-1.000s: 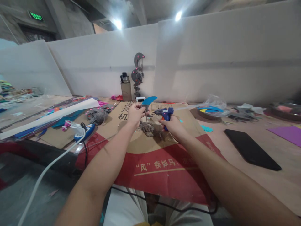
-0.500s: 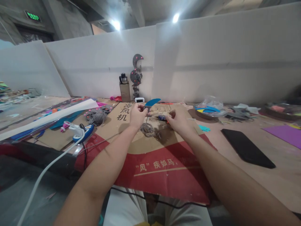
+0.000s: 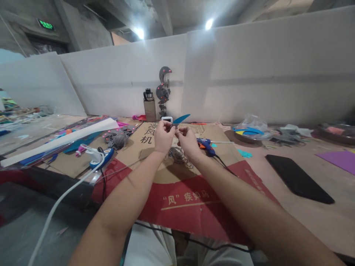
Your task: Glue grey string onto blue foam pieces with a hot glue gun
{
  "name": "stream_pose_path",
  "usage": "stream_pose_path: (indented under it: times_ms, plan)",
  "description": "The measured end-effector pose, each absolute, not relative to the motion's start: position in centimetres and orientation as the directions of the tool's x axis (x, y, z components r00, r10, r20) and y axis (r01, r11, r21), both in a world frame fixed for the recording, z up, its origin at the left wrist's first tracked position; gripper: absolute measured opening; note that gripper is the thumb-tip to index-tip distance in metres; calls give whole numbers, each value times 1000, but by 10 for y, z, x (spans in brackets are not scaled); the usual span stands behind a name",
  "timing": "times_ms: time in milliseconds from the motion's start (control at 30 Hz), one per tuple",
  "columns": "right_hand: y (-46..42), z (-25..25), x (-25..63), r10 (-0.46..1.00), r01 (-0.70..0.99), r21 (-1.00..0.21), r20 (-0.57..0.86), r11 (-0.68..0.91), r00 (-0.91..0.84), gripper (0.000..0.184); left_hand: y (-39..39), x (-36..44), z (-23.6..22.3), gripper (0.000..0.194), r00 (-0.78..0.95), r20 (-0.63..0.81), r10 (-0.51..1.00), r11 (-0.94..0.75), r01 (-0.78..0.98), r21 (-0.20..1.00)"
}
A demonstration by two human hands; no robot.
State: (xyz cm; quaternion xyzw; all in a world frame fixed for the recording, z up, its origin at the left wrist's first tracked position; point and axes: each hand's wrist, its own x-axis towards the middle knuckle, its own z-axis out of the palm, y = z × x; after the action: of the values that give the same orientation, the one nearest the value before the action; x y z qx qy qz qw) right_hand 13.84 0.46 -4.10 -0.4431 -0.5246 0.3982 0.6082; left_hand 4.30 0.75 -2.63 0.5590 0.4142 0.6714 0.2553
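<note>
My left hand is closed, pinching the lower end of a blue leaf-shaped piece that looks like felt or foam. Its pointed tip slants up to the right. Fingers of my right hand are pinched together against the left fingertips at the piece's base; what they grip is hidden. Below both hands a loose coil of grey yarn lies on the cardboard. A blue glue gun with an orange part rests just right of my right hand, its black cord trailing toward me.
At the back stand a bottle and a grey crescent-shaped hanging ornament. A power strip and a ball of grey yarn are on the left. To the right lie a black phone-like slab, a bowl and purple sheet.
My right hand has let go of the glue gun, which now lies on the cardboard, and has moved left to meet my left hand. The blue piece has turned slightly.
</note>
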Motion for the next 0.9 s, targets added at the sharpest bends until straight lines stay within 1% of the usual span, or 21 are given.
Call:
stream_pose_path:
  times_ms: [67,133,200,267,400,700,900]
  plan:
    - [2,-45,145,890,131,-900,432,415,147,26,9,46,-26,15,-238,431,870,-459,-71,886]
    - [-1,-48,152,826,217,-826,551,520,118,24,9,49,-26,13,-198,317,928,-361,-255,897]
    - [-2,-50,158,788,240,-784,607,573,102,22,8,51,-25,12,-148,227,963,-267,-381,885]
    - [-1,-51,161,767,277,-759,633,589,107,21,7,52,-24,12,-114,177,978,-209,-445,871]
    - [2,-53,164,744,355,-729,657,585,124,21,6,51,-24,11,-78,145,986,-165,-485,859]
    - [3,-55,165,766,325,-759,628,565,136,23,7,50,-24,7,-53,160,986,-165,-492,855]
    - [2,-54,164,767,339,-754,629,562,127,22,7,48,-23,13,-57,166,985,-173,-471,865]
